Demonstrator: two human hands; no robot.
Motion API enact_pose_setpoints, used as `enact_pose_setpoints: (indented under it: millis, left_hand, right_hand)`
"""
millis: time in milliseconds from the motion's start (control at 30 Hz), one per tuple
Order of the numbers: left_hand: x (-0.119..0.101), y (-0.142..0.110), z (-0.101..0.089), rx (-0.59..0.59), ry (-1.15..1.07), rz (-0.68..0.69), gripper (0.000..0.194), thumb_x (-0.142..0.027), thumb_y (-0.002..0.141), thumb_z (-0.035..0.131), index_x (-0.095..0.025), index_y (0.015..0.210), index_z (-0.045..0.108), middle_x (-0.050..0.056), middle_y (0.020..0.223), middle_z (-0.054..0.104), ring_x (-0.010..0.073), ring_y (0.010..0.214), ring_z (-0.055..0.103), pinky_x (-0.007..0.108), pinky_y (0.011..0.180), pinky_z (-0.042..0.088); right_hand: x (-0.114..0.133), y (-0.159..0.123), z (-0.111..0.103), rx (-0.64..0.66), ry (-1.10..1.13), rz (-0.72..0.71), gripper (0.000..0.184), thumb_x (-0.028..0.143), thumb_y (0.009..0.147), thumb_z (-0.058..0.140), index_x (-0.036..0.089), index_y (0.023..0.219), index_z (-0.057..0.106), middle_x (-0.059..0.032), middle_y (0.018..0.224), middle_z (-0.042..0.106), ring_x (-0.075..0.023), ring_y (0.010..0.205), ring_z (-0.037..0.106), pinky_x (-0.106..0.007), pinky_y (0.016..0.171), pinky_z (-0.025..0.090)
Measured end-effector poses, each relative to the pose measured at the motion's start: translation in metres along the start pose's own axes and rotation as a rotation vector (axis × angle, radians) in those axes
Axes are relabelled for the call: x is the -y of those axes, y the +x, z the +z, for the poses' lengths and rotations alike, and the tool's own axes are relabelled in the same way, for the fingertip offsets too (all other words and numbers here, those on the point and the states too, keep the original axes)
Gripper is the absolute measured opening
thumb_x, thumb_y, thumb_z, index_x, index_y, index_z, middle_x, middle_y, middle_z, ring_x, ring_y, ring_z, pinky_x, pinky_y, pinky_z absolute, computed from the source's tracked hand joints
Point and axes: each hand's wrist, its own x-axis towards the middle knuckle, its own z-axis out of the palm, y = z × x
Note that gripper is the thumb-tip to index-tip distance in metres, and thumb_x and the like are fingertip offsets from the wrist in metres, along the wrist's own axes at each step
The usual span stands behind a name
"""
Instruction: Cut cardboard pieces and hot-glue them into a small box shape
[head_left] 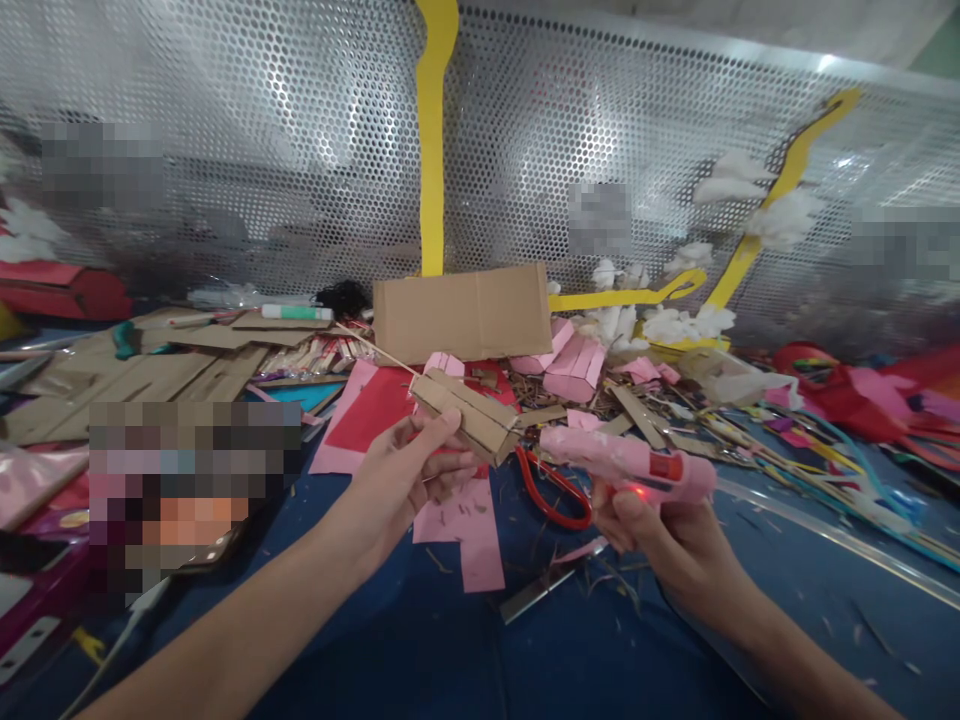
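Observation:
Between thumb and fingers, my left hand (420, 460) grips a small folded cardboard box (472, 415), with a thin wooden stick (379, 350) reaching up and left from its far end. My right hand (656, 535) is wrapped round the handle of a pink hot glue gun (630, 465), a red light glowing on it. The gun's nozzle points left toward the box's near end; whether they touch, I cannot tell. Below them lie scissors with red handles (551, 495) and a cut sheet of pink paper (461, 530). Red paper (367, 410) shows behind my left hand.
A larger cardboard box (461, 315) stands at the back before a perforated metal panel (300, 130). Flat cardboard pieces (150, 375) are piled left. Pink paper shapes (574, 365), white fluff and yellow strips lie right of centre. A cutter blade (536, 597) rests on the blue surface (405, 650).

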Motion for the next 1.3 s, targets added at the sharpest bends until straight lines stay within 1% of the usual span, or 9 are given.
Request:
enact_pose_setpoints:
  millis: [100,267,500,633,800,967,1133,1300]
  left_hand:
    - [0.0004,-0.0004,-0.0009,-0.006,-0.009,0.002,0.019,-0.029,0.09,0.076,-0.016,0.09,0.061,0.008,0.079,0.077,0.0184,0.069,0.077,0.024,0.062,0.062]
    - [0.0007,-0.0018,-0.0005,0.006,0.004,0.0,0.017,-0.028,0.091,0.074,-0.016,0.089,0.062,0.008,0.073,0.077,0.0178,0.067,0.076,0.022,0.061,0.061]
    - [-0.0009,-0.0016,0.0023,-0.023,-0.009,-0.012,0.017,-0.027,0.091,0.074,-0.017,0.086,0.062,0.005,0.072,0.076,0.0168,0.067,0.076,0.023,0.063,0.062]
    - [-0.0005,-0.0007,0.0014,-0.023,-0.004,-0.026,0.019,-0.027,0.091,0.075,-0.017,0.085,0.06,0.006,0.073,0.076,0.0164,0.065,0.076,0.022,0.063,0.061]
    - [0.0013,0.0001,-0.0004,-0.017,0.001,-0.029,0.023,-0.031,0.088,0.078,-0.017,0.084,0.06,0.006,0.071,0.076,0.0168,0.065,0.075,0.022,0.059,0.059]
    - [-0.0005,-0.0018,0.0009,0.005,-0.001,-0.04,0.026,-0.033,0.084,0.082,-0.017,0.086,0.061,0.006,0.075,0.077,0.0168,0.065,0.075,0.023,0.062,0.06]
    - [-0.002,-0.0019,0.0018,-0.022,-0.004,-0.046,0.029,-0.031,0.079,0.085,-0.018,0.083,0.061,0.005,0.072,0.076,0.0168,0.064,0.075,0.022,0.061,0.059]
    - [-0.0005,-0.0005,0.0004,-0.019,0.004,-0.047,0.028,-0.033,0.081,0.084,-0.018,0.083,0.061,0.005,0.07,0.076,0.0175,0.064,0.075,0.023,0.061,0.06]
  right_hand:
    - [-0.0009,-0.0006,-0.0004,0.004,-0.005,0.015,0.031,0.047,0.102,0.051,0.021,0.087,0.059,0.0022,0.068,0.044,-0.0151,0.06,0.042,-0.029,0.056,0.036]
    - [-0.0005,-0.0005,0.0001,0.0,-0.01,0.0,0.031,0.044,0.103,0.05,0.021,0.085,0.057,0.0021,0.069,0.044,-0.0145,0.061,0.042,-0.029,0.056,0.036]
    - [0.0009,0.0007,0.0003,-0.012,0.002,-0.013,0.03,0.043,0.104,0.049,0.021,0.084,0.055,0.0029,0.067,0.043,-0.0138,0.059,0.042,-0.029,0.056,0.034]
    - [0.0011,0.0015,-0.0001,-0.012,-0.012,-0.015,0.031,0.044,0.105,0.047,0.021,0.085,0.055,0.0029,0.067,0.043,-0.0138,0.059,0.041,-0.03,0.056,0.033]
    - [0.003,0.0028,0.0008,-0.016,0.012,-0.008,0.032,0.045,0.105,0.048,0.021,0.084,0.054,0.0035,0.066,0.041,-0.0135,0.058,0.039,-0.029,0.054,0.031]
    - [0.0049,0.0032,0.0012,-0.021,0.011,-0.014,0.035,0.045,0.104,0.048,0.021,0.079,0.052,0.0027,0.066,0.042,-0.0143,0.059,0.041,-0.029,0.055,0.032]
    - [0.0021,0.0011,0.0007,-0.015,0.034,-0.014,0.03,0.044,0.105,0.048,0.021,0.086,0.055,0.0033,0.067,0.042,-0.0136,0.058,0.04,-0.029,0.055,0.032]
    - [0.0017,-0.0004,0.0008,0.004,0.023,0.002,0.029,0.043,0.105,0.049,0.022,0.087,0.056,0.0034,0.068,0.042,-0.0137,0.06,0.04,-0.029,0.055,0.033]
